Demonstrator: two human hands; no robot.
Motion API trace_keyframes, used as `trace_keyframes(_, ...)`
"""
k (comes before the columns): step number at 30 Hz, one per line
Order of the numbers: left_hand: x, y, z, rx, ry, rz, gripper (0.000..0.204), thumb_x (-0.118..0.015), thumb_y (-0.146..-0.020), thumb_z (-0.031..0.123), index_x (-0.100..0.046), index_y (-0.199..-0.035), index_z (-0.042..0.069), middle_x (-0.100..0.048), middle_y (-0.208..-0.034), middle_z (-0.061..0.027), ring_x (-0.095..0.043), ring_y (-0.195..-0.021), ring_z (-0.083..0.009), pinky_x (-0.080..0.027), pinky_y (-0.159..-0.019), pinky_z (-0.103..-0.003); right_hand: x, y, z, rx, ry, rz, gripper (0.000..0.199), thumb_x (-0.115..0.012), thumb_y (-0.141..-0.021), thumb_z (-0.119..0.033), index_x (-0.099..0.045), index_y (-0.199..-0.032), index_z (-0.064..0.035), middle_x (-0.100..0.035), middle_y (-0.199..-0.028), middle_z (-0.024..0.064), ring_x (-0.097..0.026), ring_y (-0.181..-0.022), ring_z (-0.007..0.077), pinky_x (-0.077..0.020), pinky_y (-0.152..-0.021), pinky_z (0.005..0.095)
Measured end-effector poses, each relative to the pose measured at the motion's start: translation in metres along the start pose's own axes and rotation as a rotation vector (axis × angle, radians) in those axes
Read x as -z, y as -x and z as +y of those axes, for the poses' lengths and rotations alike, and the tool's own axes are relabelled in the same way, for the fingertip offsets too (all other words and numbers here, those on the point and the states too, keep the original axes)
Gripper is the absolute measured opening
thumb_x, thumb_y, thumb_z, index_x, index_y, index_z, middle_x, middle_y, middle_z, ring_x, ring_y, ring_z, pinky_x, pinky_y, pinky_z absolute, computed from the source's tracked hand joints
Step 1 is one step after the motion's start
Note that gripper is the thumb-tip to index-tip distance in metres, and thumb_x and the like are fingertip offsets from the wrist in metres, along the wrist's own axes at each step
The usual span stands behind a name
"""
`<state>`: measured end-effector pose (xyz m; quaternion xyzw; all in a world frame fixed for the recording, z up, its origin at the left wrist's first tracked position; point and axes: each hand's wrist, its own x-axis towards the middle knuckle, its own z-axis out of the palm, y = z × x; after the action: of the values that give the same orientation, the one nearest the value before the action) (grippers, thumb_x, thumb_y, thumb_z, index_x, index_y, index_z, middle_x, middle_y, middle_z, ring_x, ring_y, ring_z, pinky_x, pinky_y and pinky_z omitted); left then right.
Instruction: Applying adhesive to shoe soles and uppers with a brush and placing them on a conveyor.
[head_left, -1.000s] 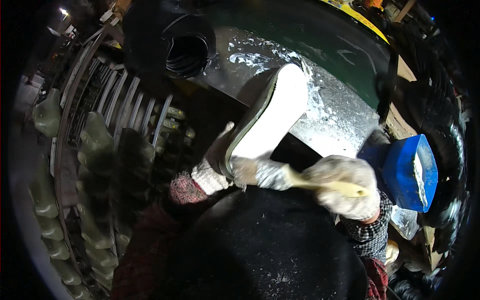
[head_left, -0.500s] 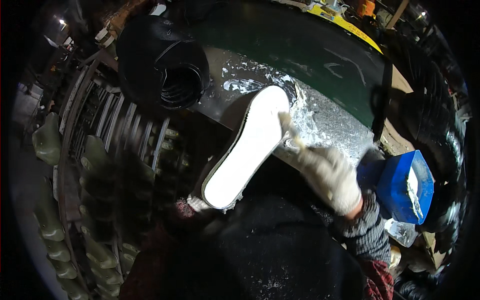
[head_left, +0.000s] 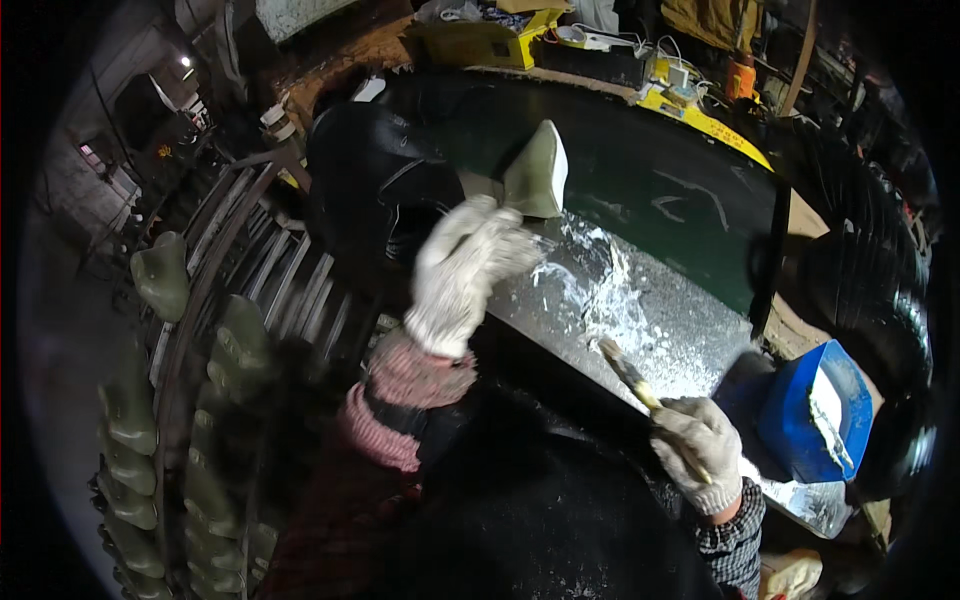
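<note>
My left hand (head_left: 462, 270), in a whitish knit glove, is raised over the near-left end of the paste-smeared metal plate (head_left: 560, 330). Its fingers look loosely apart and somewhat blurred, with nothing visible in them. Just beyond the fingertips stands an olive-grey shoe last (head_left: 533, 178), its white sole side turned to the right; whether the fingertips touch it I cannot tell. My right hand (head_left: 698, 452), gloved too, is closed around the handle of a brush (head_left: 634, 380). The bristles point up-left over the plate's near edge.
A blue container (head_left: 786, 412) with white paste stands to the right. Beyond the plate lies a dark green surface (head_left: 660, 190). A black rounded object (head_left: 365, 150) sits at the back left. Olive-grey lasts (head_left: 130, 455) line a rack (head_left: 270, 285) on the left. Yellow boxes (head_left: 470, 45) stand behind.
The white-soled last, earlier held sole-up by my left hand under the brush, now stands at the far side. My left hand has let it go; the brush has moved nearer me.
</note>
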<state>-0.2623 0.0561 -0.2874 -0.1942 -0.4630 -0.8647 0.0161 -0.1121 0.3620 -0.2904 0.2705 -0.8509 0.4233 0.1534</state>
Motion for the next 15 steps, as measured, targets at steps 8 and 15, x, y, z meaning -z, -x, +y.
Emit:
trace_keyframes(8,0.079,0.023,0.054,-0.012,-1.88,0.822,0.09,-0.076,-0.077,0.041,-0.031,-0.147,0.007,-0.023,-0.155,-0.0177,-0.029,-0.14,-0.0368,-0.033,-0.111,-0.044,0.001,0.011,0.017,-0.163,-0.058,0.087,0.027,-0.071,-0.078,-0.001,-0.067,-0.104,-0.0031,-0.064,-0.089,0.0142,-0.063,-0.079,0.0297,-0.0499,-0.07,0.0368)
trace_keyframes(15,0.093,0.022,0.048,-0.373,-1.735,0.698,0.042,-0.048,-0.098,0.019,-0.048,-0.136,0.001,-0.05,-0.138,-0.0223,-0.048,-0.128,-0.034,-0.038,-0.106,-0.039,0.0,0.014,0.023,-0.227,-0.052,0.11,0.027,-0.07,-0.077,0.0,-0.067,-0.103,-0.0022,-0.063,-0.088,0.015,-0.062,-0.078,0.0303,-0.0499,-0.07,0.0357)
